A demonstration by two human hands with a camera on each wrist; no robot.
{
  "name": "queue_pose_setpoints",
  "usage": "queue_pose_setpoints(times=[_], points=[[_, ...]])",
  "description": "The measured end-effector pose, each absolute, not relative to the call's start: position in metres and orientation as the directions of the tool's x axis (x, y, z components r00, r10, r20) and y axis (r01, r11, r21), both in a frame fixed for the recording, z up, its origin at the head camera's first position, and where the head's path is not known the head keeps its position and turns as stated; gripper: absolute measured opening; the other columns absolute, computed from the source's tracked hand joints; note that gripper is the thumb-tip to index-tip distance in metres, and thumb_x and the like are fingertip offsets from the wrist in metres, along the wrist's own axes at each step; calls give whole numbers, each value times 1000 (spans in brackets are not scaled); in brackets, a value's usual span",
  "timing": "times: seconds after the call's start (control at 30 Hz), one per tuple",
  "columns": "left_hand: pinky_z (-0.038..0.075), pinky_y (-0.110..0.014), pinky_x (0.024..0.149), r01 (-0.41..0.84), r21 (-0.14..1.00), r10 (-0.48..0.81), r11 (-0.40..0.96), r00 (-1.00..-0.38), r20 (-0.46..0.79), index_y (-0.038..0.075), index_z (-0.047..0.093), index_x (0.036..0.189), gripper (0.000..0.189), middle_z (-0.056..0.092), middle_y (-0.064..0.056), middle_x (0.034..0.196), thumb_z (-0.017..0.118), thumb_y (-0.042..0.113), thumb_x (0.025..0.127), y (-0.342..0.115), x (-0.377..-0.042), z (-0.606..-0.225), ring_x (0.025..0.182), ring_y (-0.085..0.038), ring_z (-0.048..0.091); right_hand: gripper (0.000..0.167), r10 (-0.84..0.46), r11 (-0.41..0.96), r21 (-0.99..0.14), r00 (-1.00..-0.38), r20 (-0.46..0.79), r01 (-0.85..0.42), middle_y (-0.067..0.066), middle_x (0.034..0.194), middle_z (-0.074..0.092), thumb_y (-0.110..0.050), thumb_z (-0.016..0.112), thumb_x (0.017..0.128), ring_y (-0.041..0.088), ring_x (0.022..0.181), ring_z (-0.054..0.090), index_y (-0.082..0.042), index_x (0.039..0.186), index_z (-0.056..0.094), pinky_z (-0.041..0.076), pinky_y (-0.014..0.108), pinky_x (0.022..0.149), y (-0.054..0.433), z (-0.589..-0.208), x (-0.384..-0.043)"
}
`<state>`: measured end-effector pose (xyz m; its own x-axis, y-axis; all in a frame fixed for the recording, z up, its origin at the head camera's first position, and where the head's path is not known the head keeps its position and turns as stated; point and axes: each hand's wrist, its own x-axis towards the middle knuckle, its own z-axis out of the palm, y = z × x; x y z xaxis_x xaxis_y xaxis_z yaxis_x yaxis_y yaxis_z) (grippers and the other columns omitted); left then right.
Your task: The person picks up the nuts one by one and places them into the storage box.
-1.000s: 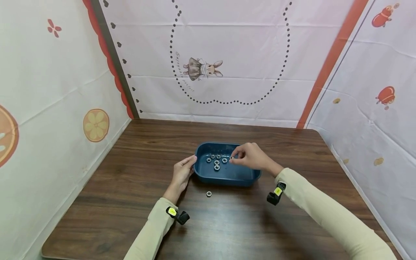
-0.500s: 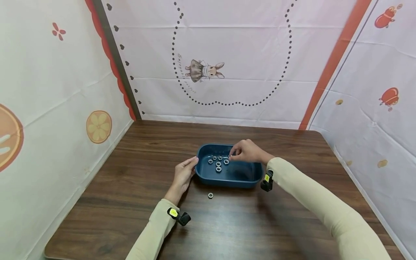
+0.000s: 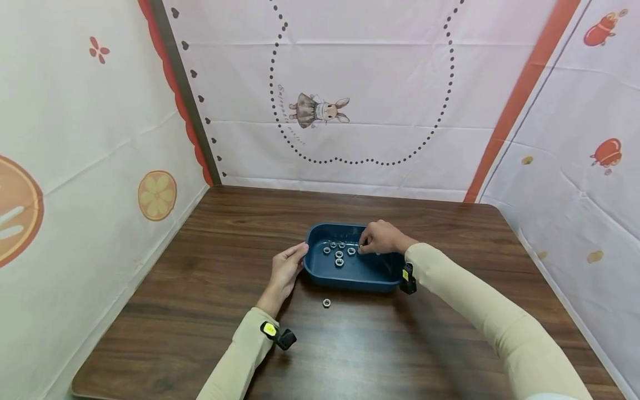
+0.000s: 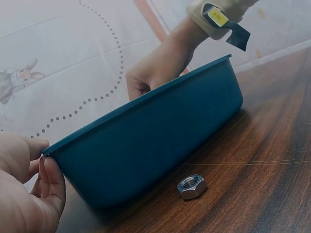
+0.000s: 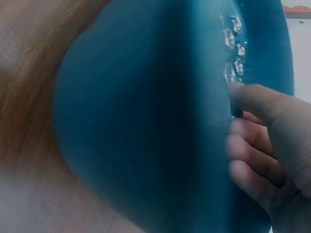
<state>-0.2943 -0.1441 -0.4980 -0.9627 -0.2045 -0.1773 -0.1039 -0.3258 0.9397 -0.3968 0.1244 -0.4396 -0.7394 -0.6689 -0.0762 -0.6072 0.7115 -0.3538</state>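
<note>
My left hand [image 3: 286, 270] pinches the left end of a deep blue tray [image 3: 350, 284], thumb over the rim and fingers below it in the left wrist view. Inside, several steel hex nuts [image 3: 339, 262] lie grouped toward the left half. My right hand [image 3: 384, 238] reaches down into the tray, thumb and index finger pinching a nut [image 3: 360, 246] just right of that group. In the right wrist view the fingers of this hand [image 5: 286, 141] are curled, largely hiding what they hold. One more hex nut [image 4: 191, 186] lies on the table in front of the tray.
The tray stands on a brown wood-grain table [image 3: 200, 311]. Printed white cloth [image 3: 375, 83] hangs behind the table and along both sides. A black wrist strap [image 3: 408, 279] on the right sleeve sits close to the tray's right end.
My right hand, with the nut between its fingertips, dips lower into the tray, and its forearm has swung inward. The left hand keeps its hold on the rim. The whole head view shifts slightly.
</note>
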Motion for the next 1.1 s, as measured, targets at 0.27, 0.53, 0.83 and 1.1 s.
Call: queue_pose_setpoints(times=[0.27, 0.53, 0.83, 1.1], points=[[49, -16, 66, -108, 938, -191, -331, -965, -178, -4, 68, 129, 37, 67, -18, 131, 72, 13, 97, -140, -292, -498, 78, -6, 58, 23, -632, 759, -288, -766, -115, -583, -5, 57, 59, -29, 79, 92, 9, 51, 56, -10, 105, 80, 43, 23, 50, 127, -452, -395], [48, -16, 64, -86, 935, -198, -344, -967, -162, -6, 67, 128, 37, 68, -18, 129, 72, 13, 97, -141, -294, -500, 76, -6, 58, 29, -649, 738, -296, -758, -67, -606, -3, 60, 59, -28, 77, 94, 10, 51, 53, -5, 111, 78, 40, 24, 51, 128, -431, -388], [49, -16, 65, -100, 935, -193, -340, -966, -174, -5, 67, 130, 37, 65, -20, 134, 71, 12, 98, -144, -293, -498, 80, -5, 59, 15, -576, 702, -395, -799, 175, -593, -6, 63, 61, -19, 71, 97, 11, 51, 49, -8, 101, 79, 41, 29, 53, 137, -394, -338], [50, -16, 66, -102, 938, -200, -332, -964, -175, -4, 67, 130, 37, 68, -17, 130, 71, 14, 98, -146, -294, -498, 79, -4, 61, 9, -498, 683, -466, -825, 266, -562, -12, 65, 60, -18, 73, 95, 5, 52, 49, -12, 94, 79, 43, 25, 50, 146, -409, -276]])
